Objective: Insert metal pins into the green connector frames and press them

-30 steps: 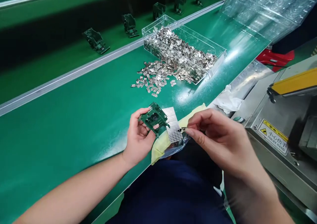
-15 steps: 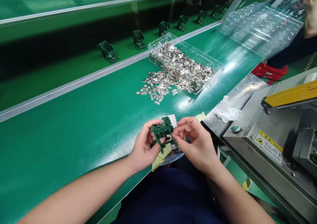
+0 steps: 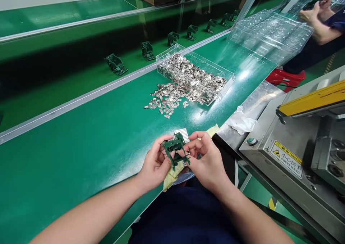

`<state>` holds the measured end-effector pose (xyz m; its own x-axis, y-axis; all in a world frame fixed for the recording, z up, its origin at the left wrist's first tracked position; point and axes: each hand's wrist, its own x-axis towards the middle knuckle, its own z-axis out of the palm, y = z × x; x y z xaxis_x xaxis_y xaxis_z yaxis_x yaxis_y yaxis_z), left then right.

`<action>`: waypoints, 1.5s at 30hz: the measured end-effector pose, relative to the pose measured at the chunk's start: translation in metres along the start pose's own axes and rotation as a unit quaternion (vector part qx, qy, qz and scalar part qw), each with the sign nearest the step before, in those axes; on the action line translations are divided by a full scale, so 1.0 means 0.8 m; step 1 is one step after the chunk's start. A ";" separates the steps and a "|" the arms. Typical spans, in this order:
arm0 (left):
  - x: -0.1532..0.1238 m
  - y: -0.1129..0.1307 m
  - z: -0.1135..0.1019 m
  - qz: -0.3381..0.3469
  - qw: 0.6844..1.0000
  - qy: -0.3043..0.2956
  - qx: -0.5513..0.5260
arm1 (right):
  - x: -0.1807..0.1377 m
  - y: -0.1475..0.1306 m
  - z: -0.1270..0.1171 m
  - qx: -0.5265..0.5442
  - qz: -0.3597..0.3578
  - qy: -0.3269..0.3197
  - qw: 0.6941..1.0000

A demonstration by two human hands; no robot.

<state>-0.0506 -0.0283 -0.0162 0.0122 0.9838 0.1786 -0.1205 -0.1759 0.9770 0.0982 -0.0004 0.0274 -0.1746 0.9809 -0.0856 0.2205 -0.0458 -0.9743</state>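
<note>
My left hand (image 3: 154, 165) is closed around the left side of a dark green plastic frame (image 3: 176, 143), thumb in front and fingers behind. The frame has an open middle and two legs pointing down toward me. At its right side, my right hand (image 3: 206, 161) curls its fingers against the frame's edge and leg. Whether a small piece sits between those fingertips is hidden. Just behind the frame shows a ribbed silvery strip (image 3: 182, 134). Beneath the hands, a yellow cloth (image 3: 169, 179) lies at the bench edge.
A clear plastic bin (image 3: 223, 69) holds many small metal clips, with loose metal clips (image 3: 165, 98) spilled beside it. Several green frames (image 3: 115, 64) stand along the line behind. Clear trays (image 3: 272, 35) and a co-worker's hands (image 3: 316, 12) are far right. A machine (image 3: 288, 157) stands at right.
My view has tilted, so the bench appears lower and further left. The frame has turned slightly in my hands, and my right fingers are closer against it. More of the co-worker's hands shows.
</note>
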 end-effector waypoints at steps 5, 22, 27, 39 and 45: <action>0.000 0.001 0.000 0.007 0.999 0.020 0.028 | -0.008 0.008 0.011 -0.018 -0.035 0.050 0.998; -0.001 0.013 0.008 -0.048 0.995 0.085 0.037 | -0.022 0.027 0.016 0.048 -0.005 0.047 0.998; -0.003 0.014 0.008 -0.021 0.996 0.068 0.059 | -0.016 0.021 0.016 0.157 0.068 0.002 0.985; -0.014 0.017 0.012 0.021 0.993 0.047 0.110 | -0.023 0.019 0.009 0.230 0.091 -0.017 0.969; -0.022 0.015 0.015 0.023 0.993 0.030 0.109 | -0.032 0.021 0.007 0.252 0.093 -0.001 0.963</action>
<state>-0.0404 -0.0480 -0.0061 -0.0480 0.9735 0.2236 0.0981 -0.2182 0.9710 0.1009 -0.0272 0.0121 -0.1795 0.9463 -0.2690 -0.2458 -0.3079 -0.9191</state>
